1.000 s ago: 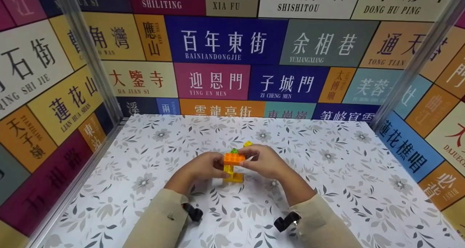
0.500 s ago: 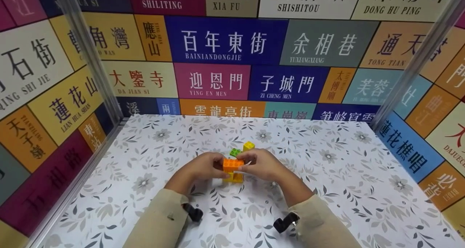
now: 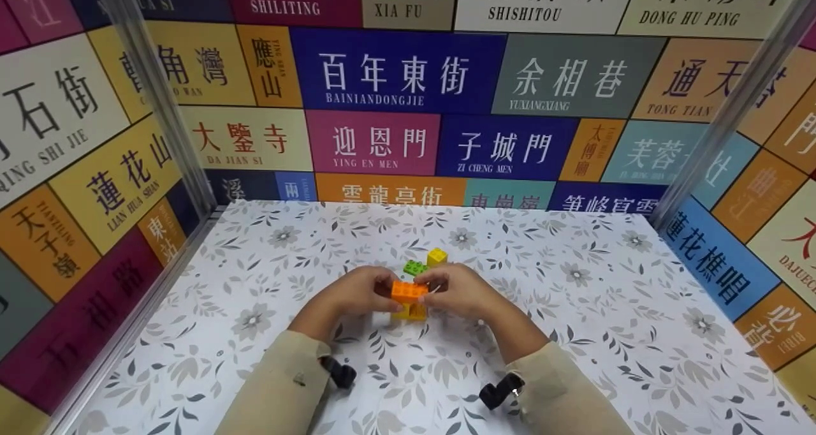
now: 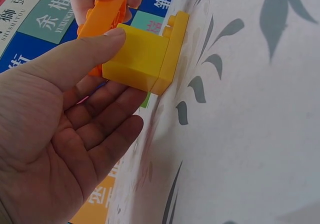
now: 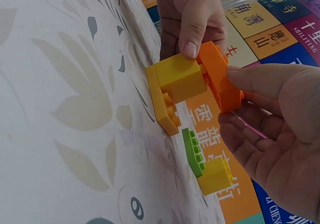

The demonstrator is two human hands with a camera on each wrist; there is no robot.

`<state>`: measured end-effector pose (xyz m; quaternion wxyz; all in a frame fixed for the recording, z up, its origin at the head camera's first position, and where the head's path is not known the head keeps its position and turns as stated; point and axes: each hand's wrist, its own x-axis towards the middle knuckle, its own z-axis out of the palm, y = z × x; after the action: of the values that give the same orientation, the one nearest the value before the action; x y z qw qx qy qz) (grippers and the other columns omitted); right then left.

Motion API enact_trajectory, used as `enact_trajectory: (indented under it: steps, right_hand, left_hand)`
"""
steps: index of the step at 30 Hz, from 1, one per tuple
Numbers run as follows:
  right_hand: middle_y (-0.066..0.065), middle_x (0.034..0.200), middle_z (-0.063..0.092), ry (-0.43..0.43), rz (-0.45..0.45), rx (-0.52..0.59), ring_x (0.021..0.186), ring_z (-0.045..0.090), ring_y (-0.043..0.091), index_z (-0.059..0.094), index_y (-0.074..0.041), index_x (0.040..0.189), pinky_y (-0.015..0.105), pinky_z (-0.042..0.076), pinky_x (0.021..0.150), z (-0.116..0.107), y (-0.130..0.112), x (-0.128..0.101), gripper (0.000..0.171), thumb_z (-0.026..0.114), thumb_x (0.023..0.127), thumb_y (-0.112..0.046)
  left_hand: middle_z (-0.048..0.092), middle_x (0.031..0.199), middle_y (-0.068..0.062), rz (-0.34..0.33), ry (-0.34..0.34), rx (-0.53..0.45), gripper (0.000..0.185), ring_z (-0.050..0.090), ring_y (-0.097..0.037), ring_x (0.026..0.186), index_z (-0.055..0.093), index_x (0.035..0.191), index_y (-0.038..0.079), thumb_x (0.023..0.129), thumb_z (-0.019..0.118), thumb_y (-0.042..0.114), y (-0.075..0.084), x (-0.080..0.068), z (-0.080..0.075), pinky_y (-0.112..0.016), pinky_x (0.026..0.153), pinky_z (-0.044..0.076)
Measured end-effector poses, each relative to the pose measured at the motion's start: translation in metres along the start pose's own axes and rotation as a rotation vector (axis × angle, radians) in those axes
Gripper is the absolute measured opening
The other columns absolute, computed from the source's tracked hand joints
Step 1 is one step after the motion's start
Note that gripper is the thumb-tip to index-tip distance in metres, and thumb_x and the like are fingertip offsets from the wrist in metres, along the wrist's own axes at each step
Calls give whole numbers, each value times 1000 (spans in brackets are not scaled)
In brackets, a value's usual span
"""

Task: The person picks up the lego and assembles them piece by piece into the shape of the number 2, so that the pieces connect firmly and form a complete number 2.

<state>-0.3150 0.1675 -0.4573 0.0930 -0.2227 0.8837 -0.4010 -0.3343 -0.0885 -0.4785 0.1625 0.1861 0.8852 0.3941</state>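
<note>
My left hand (image 3: 359, 289) pinches a yellow brick (image 4: 137, 55), thumb on its near face and fingers behind. That brick stands on one end of a flat amber-yellow brick (image 5: 162, 104), which lies on the table, its other studs bare. Between thumb and fingertips my right hand (image 3: 462, 289) grips an orange brick (image 3: 409, 290) by its right end. The orange brick sits over the yellow brick's studs, slightly tilted in the right wrist view, where a stud shows at the joint. It juts out to the right above the flat brick.
Just behind the hands lie a flat green brick (image 3: 414, 267) and another yellow brick (image 3: 437, 256), close together. The table (image 3: 255, 371) has a floral cover. Sign-printed walls (image 3: 395, 71) enclose it at the back and both sides.
My right hand has lowered the orange brick onto the yellow brick, which it now largely covers in the head view. The green brick and rear yellow brick show more fully. My left hand stays put.
</note>
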Motion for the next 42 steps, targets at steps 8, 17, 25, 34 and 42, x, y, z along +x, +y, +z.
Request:
enact_trajectory:
  steps: [8,17,25,34,42]
  right_hand:
    - [1,111,77,4,-11,-30,99,67,14,79,-19,124,39,57,92,0,-1,-1,32,81,92,-14]
    - [1,112,77,2,-28,-32,99,68,15,80,-19,123,36,57,92,1,-1,-1,30,80,93,-14]
    - [1,112,77,4,-23,-13,99,68,15,80,-19,123,37,57,91,1,-1,0,31,80,92,-13]
    - [-1,111,77,6,-2,-10,99,68,16,80,-22,121,37,58,91,2,-2,-2,30,80,92,-13]
    - [-2,111,76,10,15,0,100,68,16,80,-23,120,36,57,92,2,-2,-1,31,81,91,-13]
  left_hand:
    - [75,110,4,24,-3,-49,28,69,-17,104,76,113,25,89,90,31,4,-2,-5,-42,105,57]
    - [75,112,5,37,26,-66,30,69,-18,106,76,116,27,90,88,35,7,-3,-8,-44,107,57]
    - [76,111,5,70,36,-65,26,70,-16,105,77,115,26,92,87,32,6,-4,-8,-43,105,57]
    - [77,110,8,16,36,-63,23,70,-16,104,77,111,29,92,87,34,8,-3,-7,-43,106,57]
    - [77,109,9,-39,32,-94,21,68,-18,104,77,107,31,90,89,36,8,-2,-6,-42,104,56]
